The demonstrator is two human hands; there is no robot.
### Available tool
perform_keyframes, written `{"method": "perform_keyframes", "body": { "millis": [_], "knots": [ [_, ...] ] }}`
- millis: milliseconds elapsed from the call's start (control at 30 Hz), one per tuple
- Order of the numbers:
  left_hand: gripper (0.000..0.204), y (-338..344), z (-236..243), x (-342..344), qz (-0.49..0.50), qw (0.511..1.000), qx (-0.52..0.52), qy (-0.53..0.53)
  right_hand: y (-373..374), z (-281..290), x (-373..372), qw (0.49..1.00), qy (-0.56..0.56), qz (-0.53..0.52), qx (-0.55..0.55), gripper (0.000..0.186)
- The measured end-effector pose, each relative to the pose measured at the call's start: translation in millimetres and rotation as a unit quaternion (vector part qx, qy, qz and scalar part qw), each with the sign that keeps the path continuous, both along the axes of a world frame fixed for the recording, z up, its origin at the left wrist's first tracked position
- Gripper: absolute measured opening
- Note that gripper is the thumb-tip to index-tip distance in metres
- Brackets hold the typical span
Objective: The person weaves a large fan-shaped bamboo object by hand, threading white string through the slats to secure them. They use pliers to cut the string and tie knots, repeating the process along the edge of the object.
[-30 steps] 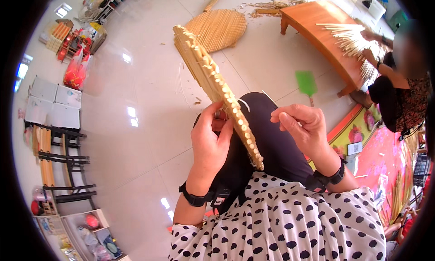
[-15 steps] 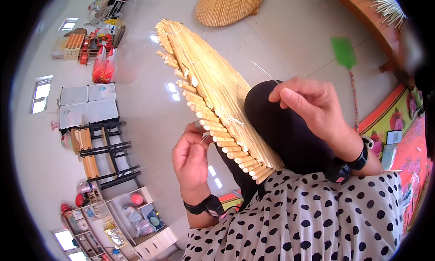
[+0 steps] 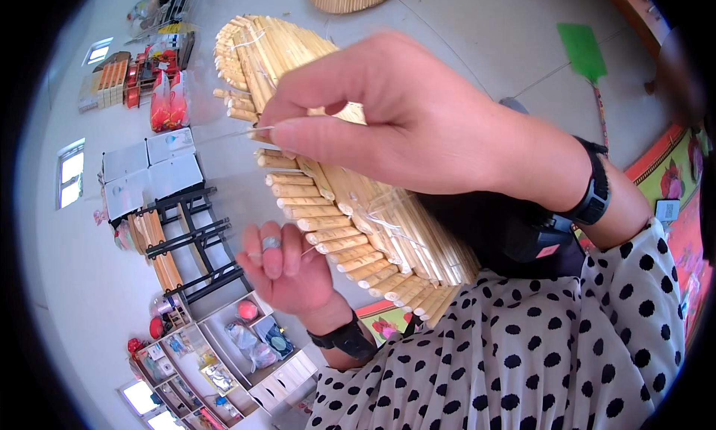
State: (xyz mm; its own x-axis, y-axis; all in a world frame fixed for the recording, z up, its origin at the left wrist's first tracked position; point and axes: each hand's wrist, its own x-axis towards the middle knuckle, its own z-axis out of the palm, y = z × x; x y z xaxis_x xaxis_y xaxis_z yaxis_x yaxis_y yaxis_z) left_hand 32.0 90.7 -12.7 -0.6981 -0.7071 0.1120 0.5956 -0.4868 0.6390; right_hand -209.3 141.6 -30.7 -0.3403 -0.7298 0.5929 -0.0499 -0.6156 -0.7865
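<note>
Over the person's lap, a mat of pale stalks (image 3: 373, 251) lies tilted, its cut stalk ends lined up along the left edge. The right hand (image 3: 373, 120) is above it, hiding part of it, with thumb and forefinger pinched together on a thin needle (image 3: 246, 134) that points left. The left hand (image 3: 283, 270), wearing a ring (image 3: 271, 243), is loosely curled just beside the stalk ends; whether it grips anything is unclear. A green fly swatter (image 3: 582, 51) lies on the floor farther right.
</note>
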Motion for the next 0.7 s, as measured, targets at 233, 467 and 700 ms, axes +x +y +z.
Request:
{"method": "perform_keyframes", "body": {
  "millis": [233, 467, 700],
  "knots": [
    [0.022, -26, 35, 58, 0.012, 0.985, -0.165, -0.039, -28, -2, 4, 0.994, 0.035, -0.023, -0.106, 0.02],
    [0.013, -115, 111, 163, 0.406, 0.869, -0.194, -0.204, -31, -1, 8, 0.993, 0.081, 0.025, -0.083, 0.02],
    [0.031, -23, 5, 51, 0.217, 0.827, -0.261, -0.448, -37, 1, 29, 0.992, 0.085, 0.005, -0.094, 0.017]
  ]
}}
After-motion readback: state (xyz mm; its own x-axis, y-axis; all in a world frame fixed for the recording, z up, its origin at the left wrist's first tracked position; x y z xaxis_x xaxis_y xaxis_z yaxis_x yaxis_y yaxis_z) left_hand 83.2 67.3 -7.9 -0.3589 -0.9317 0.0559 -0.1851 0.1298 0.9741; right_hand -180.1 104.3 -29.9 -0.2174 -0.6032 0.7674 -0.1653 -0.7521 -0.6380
